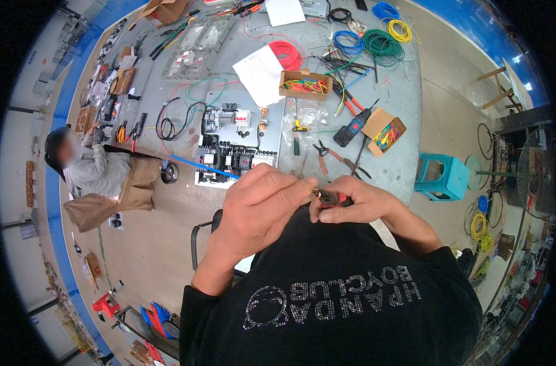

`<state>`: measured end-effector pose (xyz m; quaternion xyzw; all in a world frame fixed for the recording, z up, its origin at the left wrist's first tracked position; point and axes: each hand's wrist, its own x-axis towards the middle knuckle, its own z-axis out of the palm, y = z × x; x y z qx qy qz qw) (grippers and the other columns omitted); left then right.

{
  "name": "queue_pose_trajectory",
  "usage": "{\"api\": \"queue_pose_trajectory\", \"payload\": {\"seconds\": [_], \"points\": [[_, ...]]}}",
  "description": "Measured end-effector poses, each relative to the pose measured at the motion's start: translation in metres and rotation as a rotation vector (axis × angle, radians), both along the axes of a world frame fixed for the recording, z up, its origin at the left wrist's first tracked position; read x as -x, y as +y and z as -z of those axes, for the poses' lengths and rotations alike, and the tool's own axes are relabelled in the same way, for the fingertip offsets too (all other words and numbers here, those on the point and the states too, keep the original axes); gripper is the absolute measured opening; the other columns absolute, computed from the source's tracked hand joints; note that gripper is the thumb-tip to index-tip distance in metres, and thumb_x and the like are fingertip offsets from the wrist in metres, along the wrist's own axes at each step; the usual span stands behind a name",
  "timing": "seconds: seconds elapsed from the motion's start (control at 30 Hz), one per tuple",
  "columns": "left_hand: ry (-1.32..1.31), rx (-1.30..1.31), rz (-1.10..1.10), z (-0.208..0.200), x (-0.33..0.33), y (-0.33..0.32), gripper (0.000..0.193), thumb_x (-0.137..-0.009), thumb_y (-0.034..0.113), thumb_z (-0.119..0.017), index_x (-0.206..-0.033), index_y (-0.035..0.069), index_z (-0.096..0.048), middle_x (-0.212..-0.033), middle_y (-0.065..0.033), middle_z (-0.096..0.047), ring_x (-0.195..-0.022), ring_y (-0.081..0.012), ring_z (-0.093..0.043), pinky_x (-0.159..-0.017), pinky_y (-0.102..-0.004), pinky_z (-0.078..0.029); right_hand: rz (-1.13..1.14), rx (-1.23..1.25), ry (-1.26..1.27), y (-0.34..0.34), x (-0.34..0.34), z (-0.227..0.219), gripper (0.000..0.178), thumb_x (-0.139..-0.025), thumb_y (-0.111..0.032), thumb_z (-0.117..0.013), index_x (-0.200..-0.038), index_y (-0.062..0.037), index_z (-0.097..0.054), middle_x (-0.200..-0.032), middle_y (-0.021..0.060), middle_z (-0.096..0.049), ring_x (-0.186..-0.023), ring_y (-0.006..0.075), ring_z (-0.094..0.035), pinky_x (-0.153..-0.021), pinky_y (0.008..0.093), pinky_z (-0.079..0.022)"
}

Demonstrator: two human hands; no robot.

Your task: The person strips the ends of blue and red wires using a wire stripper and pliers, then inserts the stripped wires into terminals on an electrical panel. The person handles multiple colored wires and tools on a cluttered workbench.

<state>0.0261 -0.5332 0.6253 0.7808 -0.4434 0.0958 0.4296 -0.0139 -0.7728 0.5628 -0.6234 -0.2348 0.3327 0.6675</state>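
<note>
One blue wire (205, 168) slants across to the left hand (259, 207), thumb and fingers pinched tight on it! Just beside, the right hand (360, 202) curls firmly around a red-handled plier-type tool (330, 197), the two nearly meeting, with an electrical panel (229, 136) beyond them on the grey tabletop (407, 88).

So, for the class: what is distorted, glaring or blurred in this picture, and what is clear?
Head view: the fisheye bends the upper-right blue band, which carries bright glints; its corners are black. Same view: a soft patch blurs the face of the co-worker; the left hand and right hand look fairly sharp.
</note>
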Motion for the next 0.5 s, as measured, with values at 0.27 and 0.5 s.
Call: {"api": "queue_pose_trajectory", "payload": {"seconds": [0.27, 0.5], "points": [[0.041, 0.018, -0.015, 0.0, 0.01, -0.001, 0.032, -0.075, 0.001, -0.078, -0.107, 0.001, -0.075, -0.084, -0.0085, -0.066, -0.071, -0.0233, -0.061, -0.061, -0.0335, -0.048, 0.267, 0.168, -0.338, 0.01, 0.012, 0.006, 0.029, -0.094, -0.027, -0.072, -0.09, 0.0001, -0.061, -0.07, 0.0112, -0.054, -0.064, 0.0216, -0.054, -0.063, 0.0348, -0.044], [0.081, 0.011, -0.015, 0.0, 0.014, -0.002, 0.032, -0.076, -0.001, -0.078, -0.108, 0.0, -0.074, -0.085, -0.0104, -0.067, -0.071, -0.0248, -0.063, -0.063, -0.0347, -0.049, 0.312, 0.216, -0.474, 0.012, 0.007, 0.011, 0.026, -0.093, -0.026, -0.071, -0.094, -0.001, -0.063, -0.075, 0.0114, -0.055, -0.068, 0.027, -0.055, -0.065, 0.0363, -0.044]]}}
